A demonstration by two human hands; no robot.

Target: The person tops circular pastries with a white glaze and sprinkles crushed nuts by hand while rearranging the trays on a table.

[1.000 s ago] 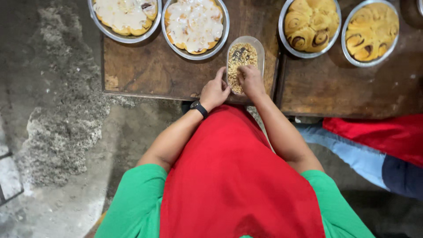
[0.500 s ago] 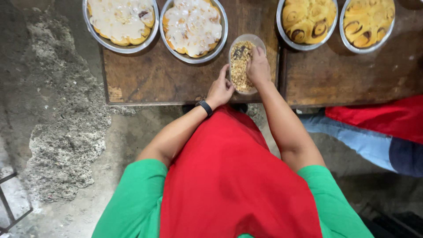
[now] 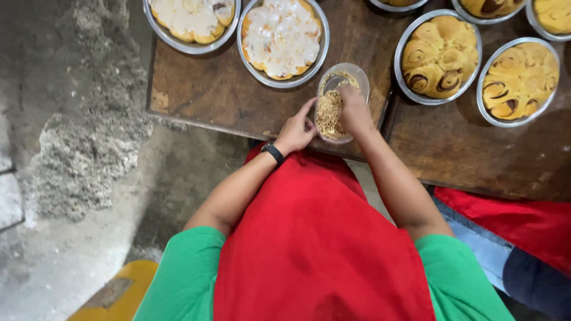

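The light is soft and even, moderately bright, with no single strong source to be told. The dark wooden table [image 3: 226, 89] takes it dully, while the metal rims of the pans give thin pale glints, clearest on the iced pan [image 3: 283, 39] near the table's far edge. The white icing there is close to washed out (its surface detail is mostly lost). Shadows are faint: a narrow dark band sits under the table's near edge, and the gap between the two tabletops is black. Focus is fair in the middle, softer toward the frame's borders. The grey floor [image 3: 65, 154] at the left looks grainy and slightly smeared. Straight edges bow a little toward the corners.
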